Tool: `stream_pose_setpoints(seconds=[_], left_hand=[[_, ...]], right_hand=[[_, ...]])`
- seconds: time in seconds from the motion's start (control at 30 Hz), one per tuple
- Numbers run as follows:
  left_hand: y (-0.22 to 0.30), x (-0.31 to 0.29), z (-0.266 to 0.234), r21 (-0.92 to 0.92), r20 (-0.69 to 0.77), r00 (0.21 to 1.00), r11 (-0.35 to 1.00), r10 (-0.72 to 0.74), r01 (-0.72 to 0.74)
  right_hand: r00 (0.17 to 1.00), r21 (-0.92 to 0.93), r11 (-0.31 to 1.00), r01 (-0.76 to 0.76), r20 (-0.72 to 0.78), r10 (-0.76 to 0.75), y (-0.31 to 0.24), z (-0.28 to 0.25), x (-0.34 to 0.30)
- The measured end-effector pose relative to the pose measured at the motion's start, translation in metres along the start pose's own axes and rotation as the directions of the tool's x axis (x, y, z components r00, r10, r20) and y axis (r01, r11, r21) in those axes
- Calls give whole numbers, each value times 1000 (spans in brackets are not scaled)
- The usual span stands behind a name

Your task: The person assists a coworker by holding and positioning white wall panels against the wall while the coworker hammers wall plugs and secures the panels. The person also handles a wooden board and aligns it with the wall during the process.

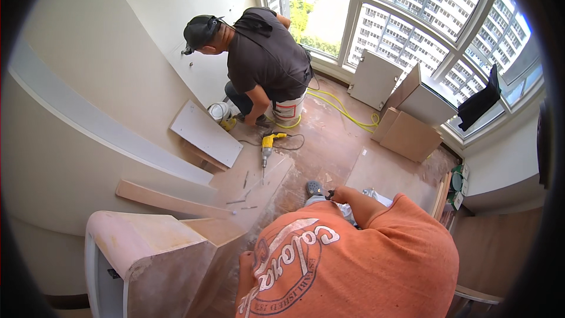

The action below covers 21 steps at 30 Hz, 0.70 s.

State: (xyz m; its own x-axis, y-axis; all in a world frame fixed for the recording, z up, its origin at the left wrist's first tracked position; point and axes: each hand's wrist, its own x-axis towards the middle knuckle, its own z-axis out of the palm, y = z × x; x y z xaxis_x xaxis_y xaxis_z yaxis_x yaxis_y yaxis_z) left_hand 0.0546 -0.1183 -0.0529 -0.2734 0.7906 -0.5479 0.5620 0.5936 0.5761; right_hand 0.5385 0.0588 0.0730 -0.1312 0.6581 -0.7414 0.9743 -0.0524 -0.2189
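Note:
My right hand [339, 195] is stretched forward past the front of my orange shirt [365, 253], near a grey clog [314, 188] on the floor. Its fingers are closed around a small dark thing [330, 195] too small to make out. At the shirt's left edge, my left hand [245, 259] shows only in part, and its fingers are mostly hidden. Beyond the clog, a yellow corded drill [268, 146] with a long bit lies beside several loose bits or thin rods [238, 201] on a board.
Another person [265, 56] sits on a white bucket [288, 109], facing the left wall. A white pail [220, 113] and leaning panel [206, 133] are nearby. Yellow hose [353, 118] crosses the floor. Cabinet panels [407, 134] stand under the windows; a worn cabinet [168, 265] is at left.

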Motion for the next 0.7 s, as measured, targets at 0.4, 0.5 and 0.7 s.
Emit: stream_pose_setpoints(seconds=[0.4, 0.5, 0.7], left_hand=[[77, -14, -31, -42, 111, 994, 999, -8, 13], [61, -11, -22, 37, 47, 998, 998, -44, 42], [41, -18, -15, 35, 120, 979, 986, -165, 162]], right_hand=[[995, 53, 996, -73, 71, 69, 3, 2, -21], [997, -47, 997, 59, -40, -61, 0, 1, -14], [1000, 66, 998, 21, 22, -22, -21, -22, -20]])
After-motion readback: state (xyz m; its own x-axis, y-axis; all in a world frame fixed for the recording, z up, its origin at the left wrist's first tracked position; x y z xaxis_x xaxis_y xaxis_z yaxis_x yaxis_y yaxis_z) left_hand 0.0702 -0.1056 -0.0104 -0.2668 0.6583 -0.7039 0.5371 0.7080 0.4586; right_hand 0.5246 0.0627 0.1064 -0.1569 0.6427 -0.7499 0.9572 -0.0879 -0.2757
